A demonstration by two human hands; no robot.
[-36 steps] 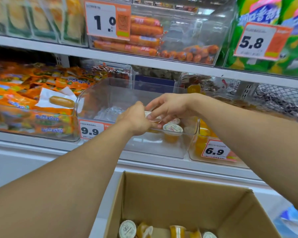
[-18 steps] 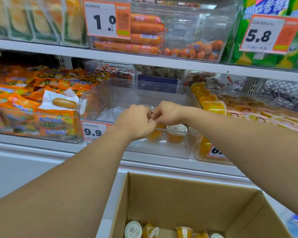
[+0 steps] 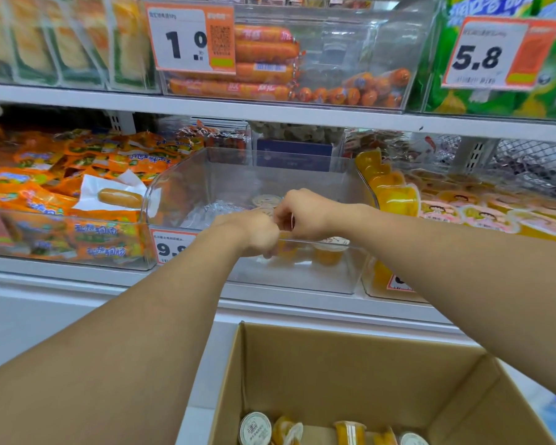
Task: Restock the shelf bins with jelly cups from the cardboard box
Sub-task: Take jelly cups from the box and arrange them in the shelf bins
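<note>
Cardboard box (image 3: 350,374): nearest, open at the bottom of the view, below the shelf edge; a few jelly cups (image 3: 255,428) lie along its floor, some upright with white lids showing, some tipped on their sides.
Forearms: both bare, reaching up and away from the box to meet over the middle bin.
Left hand (image 3: 254,231): curled into a loose fist at the front rim of the clear bin; its grip is closed, but on what cannot be told, as the fingers face away.
Right hand (image 3: 305,215): knuckle to knuckle with the left, fingers curled downward inside the bin; whether the grip holds a cup is hidden.
Clear bin (image 3: 302,277): on the lower shelf, mostly bare, with a few orange jelly cups at its front, one with a white lid (image 3: 334,241) just under the right wrist.
Price tag (image 3: 170,247): orange and white, on the bin's front left, partly covered by the left arm.
Left neighbour: bin heaped with orange snack packets (image 3: 87,168).
Right neighbour: bin of yellow jelly cups (image 3: 395,195) with printed lids.
Upper shelf: bin of orange sausages (image 3: 264,64) behind a tag reading 1.0.
</note>
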